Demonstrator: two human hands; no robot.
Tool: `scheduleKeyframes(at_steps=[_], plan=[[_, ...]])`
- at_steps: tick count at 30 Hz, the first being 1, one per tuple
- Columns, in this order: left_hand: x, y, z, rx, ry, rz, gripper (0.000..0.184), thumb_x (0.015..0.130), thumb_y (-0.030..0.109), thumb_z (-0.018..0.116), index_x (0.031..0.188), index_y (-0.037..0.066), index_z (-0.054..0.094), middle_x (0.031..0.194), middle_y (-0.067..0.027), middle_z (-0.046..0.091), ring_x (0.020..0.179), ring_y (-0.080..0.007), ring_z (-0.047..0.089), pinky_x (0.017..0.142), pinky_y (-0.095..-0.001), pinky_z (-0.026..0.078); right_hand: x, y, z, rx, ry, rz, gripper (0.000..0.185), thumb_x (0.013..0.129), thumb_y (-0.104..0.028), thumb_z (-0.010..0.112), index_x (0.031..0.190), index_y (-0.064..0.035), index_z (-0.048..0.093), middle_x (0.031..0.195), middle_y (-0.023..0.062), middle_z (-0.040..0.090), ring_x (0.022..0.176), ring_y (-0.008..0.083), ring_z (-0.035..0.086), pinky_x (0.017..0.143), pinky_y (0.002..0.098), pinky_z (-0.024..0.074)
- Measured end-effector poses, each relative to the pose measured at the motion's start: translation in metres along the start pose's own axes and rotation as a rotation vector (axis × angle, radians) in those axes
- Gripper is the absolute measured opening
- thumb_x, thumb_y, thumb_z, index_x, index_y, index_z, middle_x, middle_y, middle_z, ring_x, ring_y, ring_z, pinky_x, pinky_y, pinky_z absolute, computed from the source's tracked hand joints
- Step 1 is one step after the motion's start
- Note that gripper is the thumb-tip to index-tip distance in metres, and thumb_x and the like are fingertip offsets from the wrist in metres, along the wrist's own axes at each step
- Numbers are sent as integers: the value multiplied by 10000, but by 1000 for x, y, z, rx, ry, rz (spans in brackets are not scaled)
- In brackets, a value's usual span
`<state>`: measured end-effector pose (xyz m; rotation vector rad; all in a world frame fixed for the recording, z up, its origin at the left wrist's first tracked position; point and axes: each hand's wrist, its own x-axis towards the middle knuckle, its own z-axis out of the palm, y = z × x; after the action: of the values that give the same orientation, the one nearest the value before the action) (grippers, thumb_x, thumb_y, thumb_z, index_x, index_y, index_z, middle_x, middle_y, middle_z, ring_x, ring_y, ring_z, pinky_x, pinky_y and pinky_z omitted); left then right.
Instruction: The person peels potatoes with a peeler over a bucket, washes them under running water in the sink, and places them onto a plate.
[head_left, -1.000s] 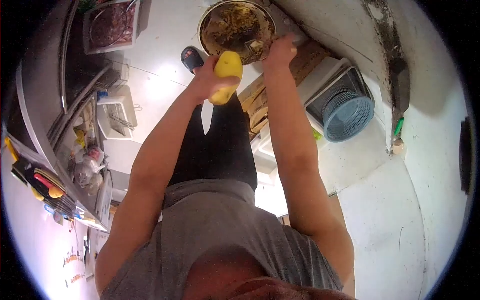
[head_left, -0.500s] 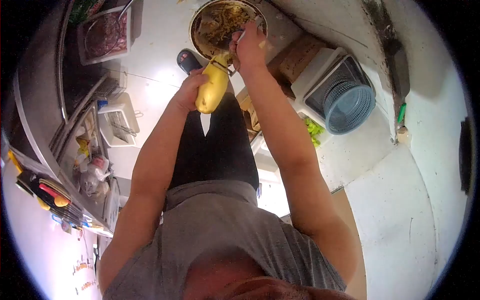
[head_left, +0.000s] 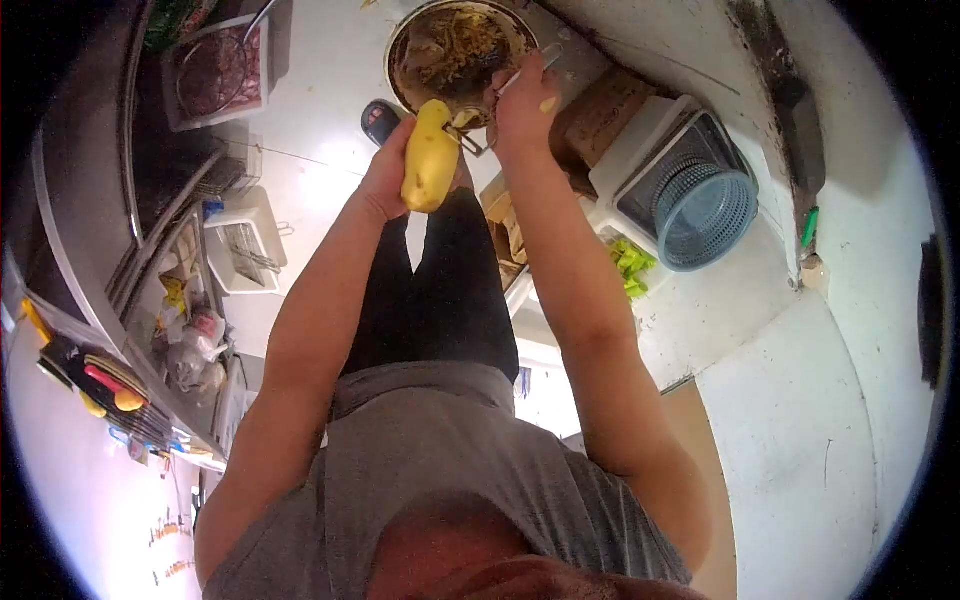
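A yellow, peeled, potato-like vegetable (head_left: 431, 160) is upright in my left hand (head_left: 388, 172), whose fingers wrap its left side. My right hand (head_left: 522, 112) is closed round the handle of a peeler (head_left: 471, 146). The peeler's head is just right of the vegetable's upper end, with a piece of peel near it. Whether the blade touches the vegetable I cannot tell. Beyond both hands is a round bin (head_left: 398, 62) with brown and yellow peelings inside.
A blue basket (head_left: 705, 222) rests by a pale crate at right, near green leaves (head_left: 630, 266). Cardboard (head_left: 605, 118) lies behind my right forearm. At left are a tub of reddish pieces (head_left: 216, 75), a white basket (head_left: 243, 240) and a cluttered shelf.
The peeler came from over the bin onto the vegetable, then moved off to its right with my right hand. The vegetable dropped lower in view, then rose slightly.
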<state>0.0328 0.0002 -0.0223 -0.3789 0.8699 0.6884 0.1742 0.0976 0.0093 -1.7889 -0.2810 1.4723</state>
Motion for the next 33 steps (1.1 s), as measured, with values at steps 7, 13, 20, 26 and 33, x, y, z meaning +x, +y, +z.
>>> scheduleKeyframes(at_steps=[7, 13, 20, 26, 33], plan=[[2, -9, -5, 79, 88, -14, 470, 965, 464, 394, 1158, 64, 546, 976, -83, 646, 822, -191, 652, 692, -338, 552, -2, 28, 13, -52, -115, -246, 294, 923, -278, 491, 896, 14, 466, 598, 71, 511, 475, 168, 470, 423, 295, 379], [3, -9, -19, 45, -21, -45, 587, 956, 540, 338, 1252, 51, 475, 1057, -141, 620, 857, -283, 642, 726, -416, 552, 117, 82, -44, 357, -236, -328, 322, 939, -327, 479, 1103, -50, 480, 852, 72, 535, 778, 187, 500, 668, 343, 408], [-7, -4, -13, -148, -99, 52, 616, 927, 496, 395, 1331, 31, 398, 1097, -223, 598, 939, -327, 629, 781, -415, 533, 70, 46, -22, 140, 142, 57, 372, 935, -426, 407, 1076, -96, 503, 1025, 88, 559, 925, 208, 528, 744, 402, 440], [-12, 8, -6, -132, -92, 27, 600, 909, 472, 373, 1290, 13, 430, 1078, -242, 598, 887, -330, 629, 745, -413, 534, 39, 26, -16, 124, 40, 156, 433, 983, -348, 395, 1339, -104, 361, 801, 78, 490, 659, 177, 479, 523, 385, 396], [-3, 2, -4, -129, -28, 8, 599, 909, 484, 348, 1269, 17, 458, 1070, -242, 599, 850, -341, 629, 707, -431, 534, -1, 6, 23, -33, -70, -21, 280, 905, -344, 439, 947, -68, 424, 627, 65, 513, 442, 176, 470, 303, 313, 280]])
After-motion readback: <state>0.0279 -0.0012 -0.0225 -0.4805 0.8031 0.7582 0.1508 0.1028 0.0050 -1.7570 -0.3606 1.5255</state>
